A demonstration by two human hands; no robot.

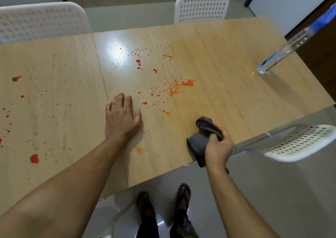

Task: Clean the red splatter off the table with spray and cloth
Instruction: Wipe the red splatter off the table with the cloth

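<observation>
Gripping bunched grey cloth (203, 139) in right hand (219, 146) at table (236, 96) edge, left hand (121, 117) flat and open; red splatter (171, 86) largely unwiped, spray bottle (283, 52) standing apart.

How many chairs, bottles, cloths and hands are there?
White chairs: 3
Spray bottle: 1
Grey cloth: 1
Hands: 2, left hand flat on the table, right hand holding the cloth
Total: 7
</observation>
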